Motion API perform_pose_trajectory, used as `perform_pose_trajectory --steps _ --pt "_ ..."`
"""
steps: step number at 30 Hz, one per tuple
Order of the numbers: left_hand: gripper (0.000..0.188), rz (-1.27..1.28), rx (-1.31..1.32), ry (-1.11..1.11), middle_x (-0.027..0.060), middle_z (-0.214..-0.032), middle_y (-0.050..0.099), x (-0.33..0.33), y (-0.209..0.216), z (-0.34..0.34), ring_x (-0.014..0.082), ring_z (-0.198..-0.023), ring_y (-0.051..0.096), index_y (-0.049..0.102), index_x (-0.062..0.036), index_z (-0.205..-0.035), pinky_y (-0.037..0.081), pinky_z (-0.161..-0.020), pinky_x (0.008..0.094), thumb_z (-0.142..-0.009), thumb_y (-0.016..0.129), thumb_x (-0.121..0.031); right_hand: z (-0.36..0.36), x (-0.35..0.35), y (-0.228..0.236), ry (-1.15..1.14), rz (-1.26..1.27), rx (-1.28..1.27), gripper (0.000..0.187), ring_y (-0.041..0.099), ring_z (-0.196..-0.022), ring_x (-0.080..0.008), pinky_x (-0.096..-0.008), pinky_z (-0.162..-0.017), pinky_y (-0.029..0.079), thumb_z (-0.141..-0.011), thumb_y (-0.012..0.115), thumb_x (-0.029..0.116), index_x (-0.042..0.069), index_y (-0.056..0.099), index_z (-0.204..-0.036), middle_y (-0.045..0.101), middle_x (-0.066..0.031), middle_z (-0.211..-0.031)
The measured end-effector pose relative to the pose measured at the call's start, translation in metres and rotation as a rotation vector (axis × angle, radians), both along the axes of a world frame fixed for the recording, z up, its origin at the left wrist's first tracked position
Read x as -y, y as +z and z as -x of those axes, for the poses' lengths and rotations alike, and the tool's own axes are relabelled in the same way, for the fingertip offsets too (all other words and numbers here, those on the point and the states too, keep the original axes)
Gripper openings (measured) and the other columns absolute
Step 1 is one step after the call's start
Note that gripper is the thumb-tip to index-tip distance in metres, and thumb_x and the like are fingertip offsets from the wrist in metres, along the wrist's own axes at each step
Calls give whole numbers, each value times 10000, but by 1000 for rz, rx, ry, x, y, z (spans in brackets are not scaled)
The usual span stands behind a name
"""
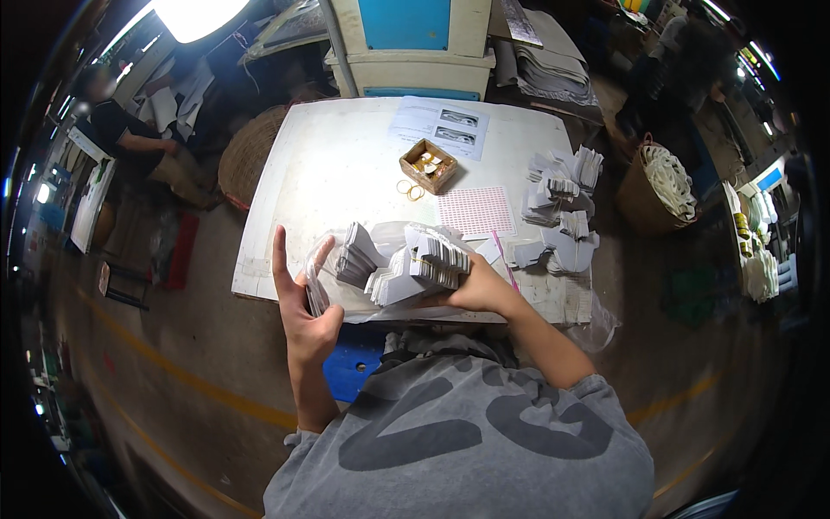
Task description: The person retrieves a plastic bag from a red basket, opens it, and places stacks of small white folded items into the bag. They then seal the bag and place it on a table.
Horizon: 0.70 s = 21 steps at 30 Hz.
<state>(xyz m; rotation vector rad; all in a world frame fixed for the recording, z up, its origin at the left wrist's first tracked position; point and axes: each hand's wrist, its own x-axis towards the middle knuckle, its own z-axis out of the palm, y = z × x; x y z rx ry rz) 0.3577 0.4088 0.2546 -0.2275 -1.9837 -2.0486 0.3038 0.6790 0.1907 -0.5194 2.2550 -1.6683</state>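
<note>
A clear plastic bag (393, 232) lies on its side at the table's near edge, and bundles of grey-white die-cut pieces are partly in it. My left hand (309, 311) grips the bag's gathered left edge, index finger pointing up and away. At the right end, my right hand (477, 288) is wrapped round a thick bundle of cut pieces (428, 264), bound with a thin band; its fingertips are hidden beneath. A smaller stack of the same pieces (359, 255) stands tilted at the left, close to my left hand. Whether my right hand is inside or outside the plastic I cannot tell.
Several more bundles (562, 199) are piled at the white table's (337, 138) right side. Beyond the bag are a small wooden box (429, 166), yellow rings (410, 189), a label sheet (475, 211), a pink strip (507, 260) and a printed paper (415, 117). Wicker baskets flank the table.
</note>
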Motion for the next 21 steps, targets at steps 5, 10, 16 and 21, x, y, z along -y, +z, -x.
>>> perform_pose_trajectory --steps 5,10,16,21 --pt "1194 58 -6 7 325 -1391 601 7 -3 2 33 -783 597 3 -182 -1682 461 -654 168 -624 449 146 1 -13 28 138 -157 -141 810 627 -1250 -296 -375 -1100 475 -714 935 233 51 577 -1418 656 -167 -1340" --pt "1207 47 -88 21 326 -1368 617 4 -2 -1 16 -704 551 8 -183 -1681 425 -604 158 -604 441 150 -1 -14 36 164 -193 -177 740 628 -1230 -325 -389 -1091 477 -738 915 246 65 607 -1386 656 -177 -1322" --pt "1232 6 -78 88 331 -1367 619 0 7 -8 22 -746 569 -14 -216 -1678 395 -639 146 -584 425 138 -4 -19 34 171 -170 -238 705 614 -1238 -324 -401 -1081 483 -763 904 273 59 608 -1367 636 -181 -1330" --pt "1235 50 -150 116 364 -1365 606 -7 11 -13 80 -830 635 -53 -209 -1669 415 -671 164 -578 421 124 12 -15 21 286 -177 -82 759 605 -1252 -315 -392 -1094 478 -755 915 282 70 581 -1403 622 -178 -1348"
